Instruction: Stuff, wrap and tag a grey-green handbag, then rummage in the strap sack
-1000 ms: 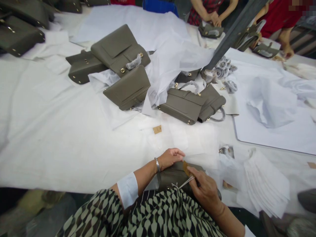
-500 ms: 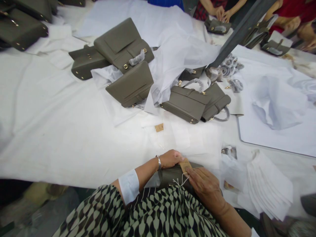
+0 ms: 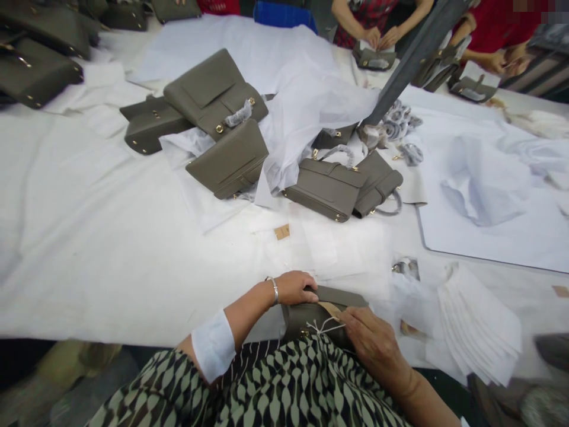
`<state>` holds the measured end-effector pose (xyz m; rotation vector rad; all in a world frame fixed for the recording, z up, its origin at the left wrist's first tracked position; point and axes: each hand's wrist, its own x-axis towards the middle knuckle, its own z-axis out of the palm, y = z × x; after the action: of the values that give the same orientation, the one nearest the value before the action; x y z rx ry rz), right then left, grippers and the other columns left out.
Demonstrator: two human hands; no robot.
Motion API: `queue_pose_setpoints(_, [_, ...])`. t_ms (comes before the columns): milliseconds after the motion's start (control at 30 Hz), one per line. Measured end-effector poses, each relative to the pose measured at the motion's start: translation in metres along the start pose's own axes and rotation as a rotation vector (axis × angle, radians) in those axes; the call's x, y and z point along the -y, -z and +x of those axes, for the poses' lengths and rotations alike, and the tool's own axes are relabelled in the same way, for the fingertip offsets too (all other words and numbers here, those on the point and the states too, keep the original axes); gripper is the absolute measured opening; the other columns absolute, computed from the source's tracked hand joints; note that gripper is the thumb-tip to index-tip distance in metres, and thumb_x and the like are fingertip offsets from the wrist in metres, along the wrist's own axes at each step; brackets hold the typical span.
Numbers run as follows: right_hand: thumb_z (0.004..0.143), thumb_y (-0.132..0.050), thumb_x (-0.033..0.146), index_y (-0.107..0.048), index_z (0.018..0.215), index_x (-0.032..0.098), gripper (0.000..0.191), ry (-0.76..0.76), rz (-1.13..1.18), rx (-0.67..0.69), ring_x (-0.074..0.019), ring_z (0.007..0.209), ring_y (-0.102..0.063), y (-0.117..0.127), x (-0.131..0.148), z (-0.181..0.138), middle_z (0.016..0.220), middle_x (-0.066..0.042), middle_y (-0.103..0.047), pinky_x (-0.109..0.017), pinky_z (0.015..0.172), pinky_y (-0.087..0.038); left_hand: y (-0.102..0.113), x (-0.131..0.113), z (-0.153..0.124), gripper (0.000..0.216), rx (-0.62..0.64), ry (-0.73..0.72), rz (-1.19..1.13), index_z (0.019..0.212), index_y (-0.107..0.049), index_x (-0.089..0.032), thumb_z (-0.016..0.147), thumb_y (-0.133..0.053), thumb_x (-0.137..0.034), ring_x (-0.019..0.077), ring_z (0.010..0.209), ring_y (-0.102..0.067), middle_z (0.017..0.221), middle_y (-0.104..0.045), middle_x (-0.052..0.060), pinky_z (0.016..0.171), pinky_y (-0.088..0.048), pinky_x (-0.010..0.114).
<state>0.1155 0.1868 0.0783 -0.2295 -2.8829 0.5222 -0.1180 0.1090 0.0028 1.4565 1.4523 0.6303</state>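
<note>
A grey-green handbag (image 3: pixel 296 317) lies on the near table edge, against the patterned clothing in front of me. My left hand (image 3: pixel 294 288) is closed over the bag's far left edge, its thumb on the flap. My right hand (image 3: pixel 373 341) pinches a brown paper tag (image 3: pixel 329 309) at the bag's opening, partly tucked there. A white string (image 3: pixel 326 324) hangs from the tag, its loose ends spread over the front of the bag. My fingers hide part of the tag and the bag's right side.
Several similar handbags (image 3: pixel 329 187) lie ahead among white tissue paper (image 3: pixel 302 107). Another brown tag (image 3: pixel 281 232) is on the cloth. White dust bags (image 3: pixel 480 326) are stacked at right. A grey post (image 3: pixel 413 56) slants across; co-workers' hands (image 3: pixel 380 38) handle bags behind it.
The tag has gone from lying face-up over the bag to sitting lower at its opening. My left hand has shifted slightly left, and more of the bag's flap shows.
</note>
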Motion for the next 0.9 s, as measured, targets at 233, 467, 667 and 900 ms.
queue_pose_setpoints(233, [0.095, -0.039, 0.012, -0.057, 0.113, 0.018, 0.027, -0.111, 0.229, 0.140, -0.0158, 0.091, -0.057, 0.000, -0.003, 0.001, 0.098, -0.006, -0.063, -0.030, 0.082, -0.053, -0.005, -0.034, -0.003, 0.017, 0.023, -0.061, 0.405, 0.066, -0.059, -0.016, 0.080, -0.050, -0.014, 0.0332, 0.066, -0.061, 0.068, -0.064, 0.018, 0.060, -0.044, 0.042])
queue_pose_setpoints(467, [0.093, -0.042, 0.013, -0.063, 0.088, 0.017, 0.022, -0.192, 0.097, 0.285, -0.0175, 0.081, -0.058, -0.021, -0.012, 0.030, 0.084, -0.004, -0.064, -0.029, 0.076, -0.048, -0.011, -0.031, -0.011, 0.014, -0.032, -0.014, 0.459, 0.082, -0.060, -0.015, 0.084, -0.046, -0.017, 0.0315, 0.076, -0.062, 0.082, -0.067, 0.017, 0.063, -0.044, 0.039])
queue_pose_setpoints(667, [0.092, -0.048, 0.020, -0.066, 0.086, 0.020, 0.019, -0.355, 0.067, 0.436, -0.0172, 0.082, -0.058, -0.030, -0.013, 0.063, 0.089, -0.004, -0.061, -0.027, 0.073, -0.045, -0.012, -0.026, -0.036, 0.028, -0.286, 0.238, 0.022, 0.091, -0.057, -0.019, 0.094, -0.037, -0.038, 0.0215, 0.081, -0.060, 0.088, -0.066, 0.007, 0.073, -0.046, 0.034])
queue_pose_setpoints(900, [0.076, -0.049, 0.007, -0.061, 0.105, 0.019, 0.034, -0.392, 0.422, 0.447, -0.0170, 0.092, -0.058, -0.034, -0.024, 0.056, 0.097, -0.003, -0.064, -0.028, 0.083, -0.042, -0.022, -0.051, -0.052, 0.033, -0.297, 0.289, -0.125, 0.100, -0.058, -0.021, 0.073, -0.065, -0.041, 0.0259, 0.099, -0.055, 0.101, -0.062, 0.006, 0.086, -0.043, 0.039])
